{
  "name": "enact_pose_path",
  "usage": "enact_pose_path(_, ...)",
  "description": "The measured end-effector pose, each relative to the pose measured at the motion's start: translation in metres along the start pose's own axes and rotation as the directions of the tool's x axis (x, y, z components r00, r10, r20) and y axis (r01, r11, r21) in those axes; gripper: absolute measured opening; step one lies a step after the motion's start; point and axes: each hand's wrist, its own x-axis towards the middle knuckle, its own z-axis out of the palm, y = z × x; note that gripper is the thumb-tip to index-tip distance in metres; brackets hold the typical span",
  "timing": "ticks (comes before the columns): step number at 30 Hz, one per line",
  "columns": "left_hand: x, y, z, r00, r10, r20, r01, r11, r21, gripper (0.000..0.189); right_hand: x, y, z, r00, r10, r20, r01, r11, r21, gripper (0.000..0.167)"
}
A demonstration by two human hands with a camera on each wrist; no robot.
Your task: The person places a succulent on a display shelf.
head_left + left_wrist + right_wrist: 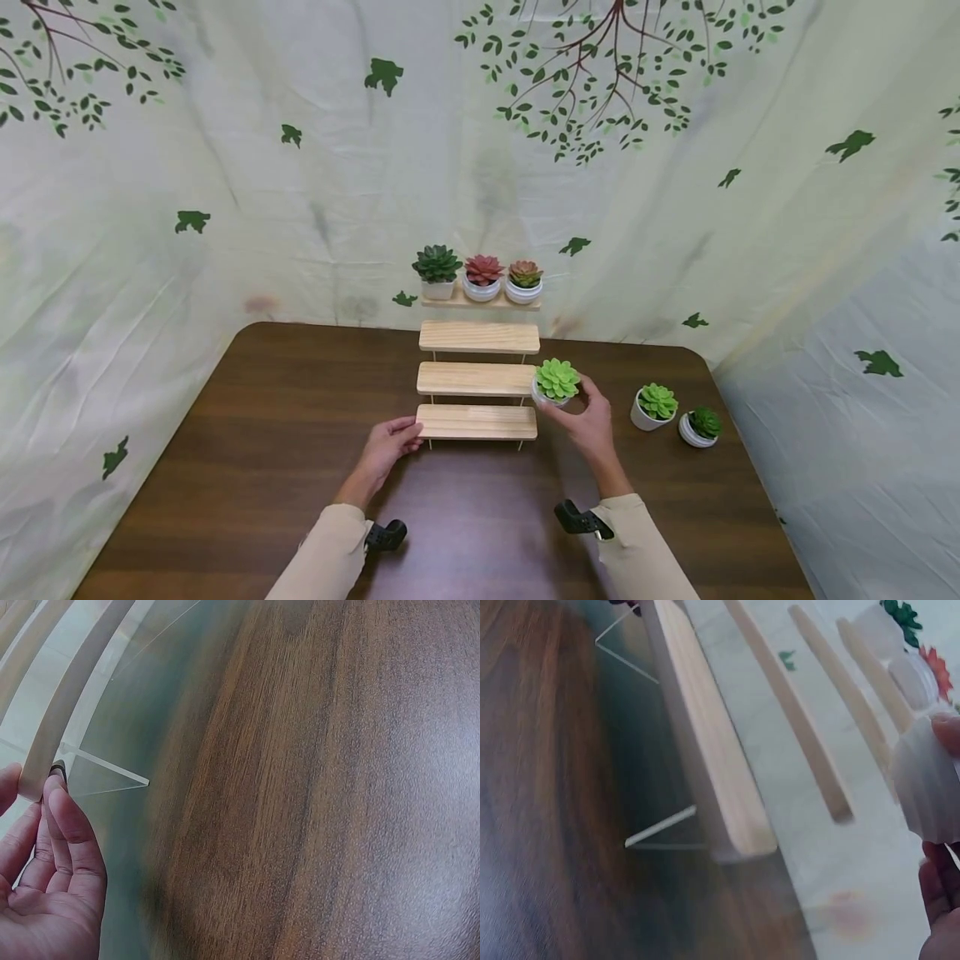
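In the head view my right hand (588,423) grips a white pot with a bright green succulent (557,380), at the right end of the second-lowest shelf. The ribbed white pot (928,780) shows in the right wrist view with fingers around it. My left hand (388,450) pinches the left end of the lowest wooden shelf (477,422); in the left wrist view thumb and fingers hold the shelf end (34,776). The tiered stand has pale wood shelves on clear supports. Its top shelf (480,304) carries a dark green succulent (437,265), a red succulent (483,270) and a reddish-green succulent (524,275).
Two more potted succulents stand to the right on the brown table (300,400): a light green one (657,402) and a darker green one (702,425). Behind the table hangs a pale curtain (337,192) printed with leaves and branches.
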Motion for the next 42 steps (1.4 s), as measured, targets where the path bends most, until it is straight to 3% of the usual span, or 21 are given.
enact_pose_path(11,0.0,-0.003,-0.003,1.0,-0.007,-0.02,0.007,1.0,-0.001,0.037,0.016,-0.021,0.034,0.994,-0.093,0.064,0.092,0.996,0.01,0.062)
enact_pose_path(16,-0.001,-0.002,-0.003,1.0,0.002,-0.01,-0.002,1.0,0.001,0.038,0.03,-0.035,0.047,0.989,-0.099,0.107,0.096,0.995,0.035,0.061)
enact_pose_path(24,0.001,0.0,-0.001,1.0,0.002,-0.001,-0.002,1.0,-0.005,0.037,0.052,-0.052,0.069,0.988,-0.098,0.123,0.102,0.994,-0.032,0.062)
enact_pose_path(33,0.0,-0.001,0.001,1.0,0.012,0.001,-0.012,1.0,-0.015,0.036,0.065,-0.062,0.095,0.978,-0.105,0.179,0.112,0.993,-0.03,0.062)
enact_pose_path(42,-0.001,-0.003,-0.001,1.0,0.007,-0.008,-0.007,1.0,-0.012,0.037,0.074,-0.068,0.115,0.964,-0.092,0.249,0.119,0.988,-0.095,0.065)
